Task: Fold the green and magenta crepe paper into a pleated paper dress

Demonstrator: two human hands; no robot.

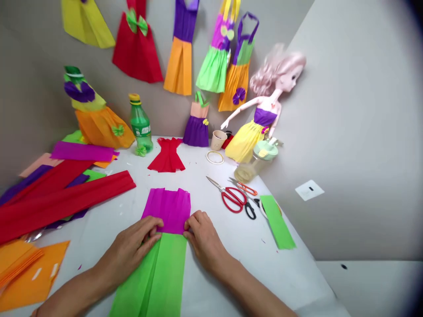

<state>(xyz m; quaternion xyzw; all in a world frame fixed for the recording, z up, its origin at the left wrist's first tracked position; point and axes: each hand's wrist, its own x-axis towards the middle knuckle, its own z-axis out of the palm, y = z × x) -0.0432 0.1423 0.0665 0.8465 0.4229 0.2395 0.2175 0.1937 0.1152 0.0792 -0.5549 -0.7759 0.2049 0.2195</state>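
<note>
A magenta crepe paper piece (167,210) lies on the white table (264,268), its lower edge overlapping a pleated green crepe paper piece (155,277) that runs toward me. My left hand (135,244) pinches the left side of that join, and my right hand (203,237) pinches the right side. Both hands hold the magenta paper where it meets the green. The fingers hide part of the join.
Red-handled scissors (233,198), a smaller pair of scissors (243,187) and a green paper strip (276,221) lie to the right. Crepe paper sheets (62,200) cover the left side. A small red paper dress (167,155), a bottle (141,123) and a doll (261,105) stand behind.
</note>
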